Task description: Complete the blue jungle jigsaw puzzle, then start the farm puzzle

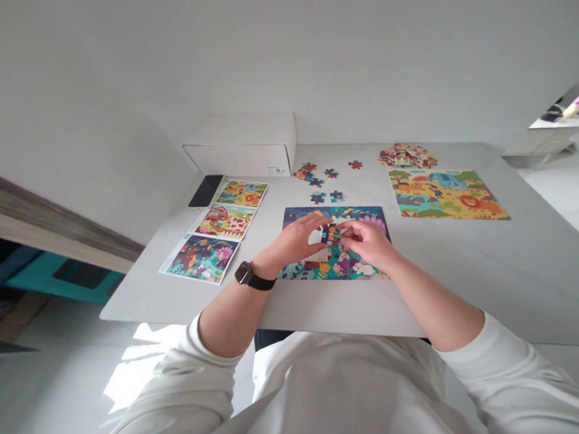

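Note:
A partly assembled colourful jigsaw puzzle (364, 217) lies on the white table (465, 278) in front of me. My left hand (298, 238), with a black watch on its wrist, and my right hand (368, 240) meet over the puzzle's middle. Both pinch a small puzzle piece (331, 233) between their fingertips, just above a white gap in the picture. Several loose blue pieces (322, 183) lie beyond the puzzle.
A finished animal puzzle (446, 192) lies at the right, with a heap of pieces (407, 155) behind it. Three picture cards (218, 228) lie in a column at the left beside a dark phone (205, 191). A white box (242, 145) stands against the wall.

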A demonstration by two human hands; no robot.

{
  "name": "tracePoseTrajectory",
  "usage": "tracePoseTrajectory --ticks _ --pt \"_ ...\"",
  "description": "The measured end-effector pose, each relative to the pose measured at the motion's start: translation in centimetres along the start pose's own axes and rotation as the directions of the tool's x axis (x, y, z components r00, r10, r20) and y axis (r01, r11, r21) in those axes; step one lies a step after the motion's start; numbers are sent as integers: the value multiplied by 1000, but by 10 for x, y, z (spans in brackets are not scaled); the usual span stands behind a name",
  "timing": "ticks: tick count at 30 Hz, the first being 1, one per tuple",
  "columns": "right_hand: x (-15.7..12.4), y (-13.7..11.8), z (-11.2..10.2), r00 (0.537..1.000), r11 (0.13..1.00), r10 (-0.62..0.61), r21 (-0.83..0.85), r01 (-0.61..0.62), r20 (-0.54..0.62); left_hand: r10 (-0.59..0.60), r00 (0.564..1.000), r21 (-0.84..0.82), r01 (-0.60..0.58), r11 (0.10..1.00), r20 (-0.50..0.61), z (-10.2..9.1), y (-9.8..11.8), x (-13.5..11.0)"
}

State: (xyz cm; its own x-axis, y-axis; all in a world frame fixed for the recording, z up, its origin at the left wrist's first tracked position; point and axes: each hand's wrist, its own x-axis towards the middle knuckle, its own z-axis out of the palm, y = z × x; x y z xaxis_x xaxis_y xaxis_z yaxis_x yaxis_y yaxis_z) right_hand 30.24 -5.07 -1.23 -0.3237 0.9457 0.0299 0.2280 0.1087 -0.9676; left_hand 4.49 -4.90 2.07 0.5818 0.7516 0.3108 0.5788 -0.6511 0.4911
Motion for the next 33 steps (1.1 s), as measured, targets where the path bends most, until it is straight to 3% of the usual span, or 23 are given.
tracePoseTrajectory --ticks 5,8,15,18,21,25,29,33 --pt "-3 -2 1 998 997 -49 -62 51 31 37 997 31 -39 999 62 3 -5 0" --pt "-6 -7 1 998 989 -55 -137 57 15 25 999 78 -28 997 37 -4 -12 0" --pt "-6 -9 -4 998 977 -49 -210 39 -46 -196 976 235 213 948 -97 -21 -29 -4" --pt "-6 -7 -6 994 952 -94 -298 73 -59 -258 963 253 269 929 -79 -19 -29 -5" --pt "-6 -7 -7 983 861 -185 -484 156 -12 -279 959 276 281 919 -48 -16 -28 -5" --pt "-4 -9 -2 944 650 -308 -698 301 120 -292 955 281 293 914 -46 -13 -27 -5" --pt "-1 -9 7 930 509 -294 -788 346 219 -286 957 270 285 919 -38 -10 -27 -5" --pt "-4 -11 9 939 466 -245 -820 331 239 -257 966 302 245 921 -1 -9 -28 -5"
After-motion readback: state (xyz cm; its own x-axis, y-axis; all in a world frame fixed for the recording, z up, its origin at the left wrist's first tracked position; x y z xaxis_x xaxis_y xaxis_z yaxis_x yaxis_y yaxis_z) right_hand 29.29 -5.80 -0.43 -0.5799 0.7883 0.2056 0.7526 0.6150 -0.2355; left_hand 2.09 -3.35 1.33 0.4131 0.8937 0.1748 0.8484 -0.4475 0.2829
